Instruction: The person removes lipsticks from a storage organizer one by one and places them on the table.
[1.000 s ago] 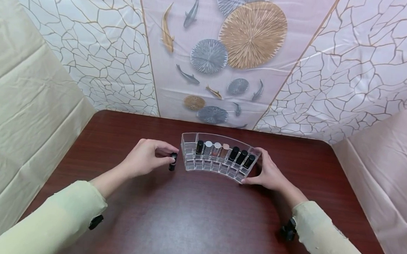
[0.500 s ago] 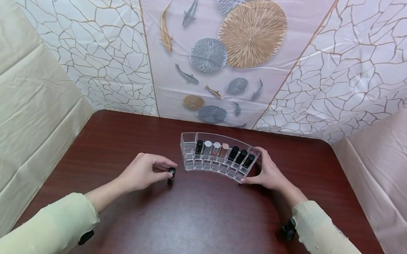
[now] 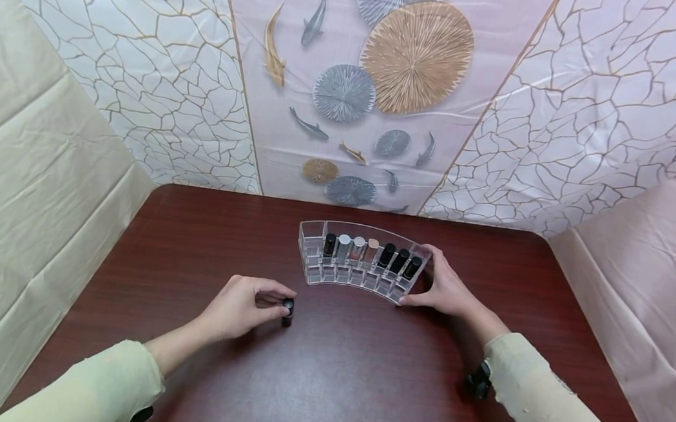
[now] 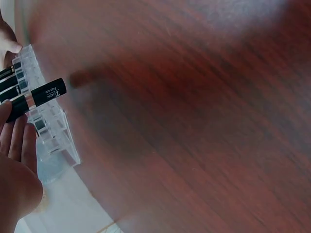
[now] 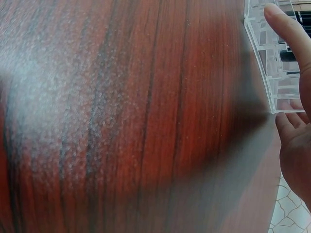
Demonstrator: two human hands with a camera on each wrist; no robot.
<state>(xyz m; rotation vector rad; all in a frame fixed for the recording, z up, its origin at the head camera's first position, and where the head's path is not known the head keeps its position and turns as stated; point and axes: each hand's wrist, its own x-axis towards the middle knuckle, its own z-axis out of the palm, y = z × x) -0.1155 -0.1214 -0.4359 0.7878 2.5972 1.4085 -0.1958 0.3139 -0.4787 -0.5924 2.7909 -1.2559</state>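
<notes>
My left hand (image 3: pixel 241 308) pinches the top of a black lipstick tube (image 3: pixel 287 319) between thumb and fingers. It holds the tube upright, in front of and left of a clear curved lipstick organizer (image 3: pixel 311 272). White lettering and a pinkish band show on the lipstick tube (image 4: pixel 48 92) in the left wrist view; whether its base touches the table cannot be told. The organizer's right end is in the grip of my right hand (image 3: pixel 444 287), thumb at the front corner and fingers behind. That organizer (image 5: pixel 263 47) also shows in the right wrist view.
Several lipsticks stand in the organizer's middle row: a black one (image 3: pixel 329 245) at left, silver-capped (image 3: pixel 343 249) and peach-capped (image 3: pixel 372 249) ones, then black ones (image 3: pixel 399 261) at right. The dark red wooden table (image 3: pixel 328 365) backs onto a patterned cloth (image 3: pixel 342 140).
My left hand has moved toward the near edge with the lipstick, away from the organizer's left end. The right hand and the organizer stay where they were.
</notes>
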